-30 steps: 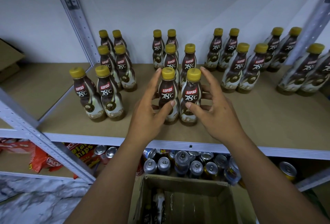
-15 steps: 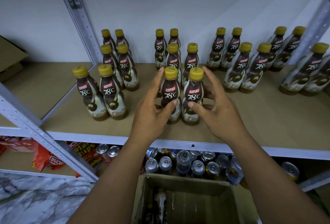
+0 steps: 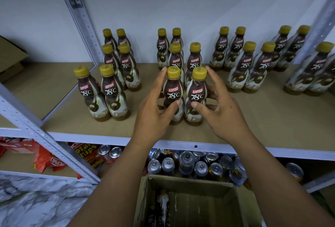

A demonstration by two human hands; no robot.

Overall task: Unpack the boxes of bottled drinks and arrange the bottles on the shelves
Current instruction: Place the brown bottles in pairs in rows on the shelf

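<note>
From the head camera, two small drink bottles stand side by side near the front of the shelf. The left bottle and the right bottle are alike: dark brown liquid, a waisted body, a yellow screw cap and a brown-and-cream wrap reading KOPIKO 78°C. Both are upright, long axis vertical, caps up and labels facing the camera, with their sides just beside each other.

The left hand grasps the left bottle. Its thumb lies across the front of the label, the index finger reaches up beside the cap, and the other fingers curl round the far side. The right hand grasps the right bottle in a mirrored pose. Both forearms reach in from below.

The other bottles stand upright in paired rows behind and to either side. A lower shelf holds cans and snack bags. An open cardboard box sits below the forearms.
</note>
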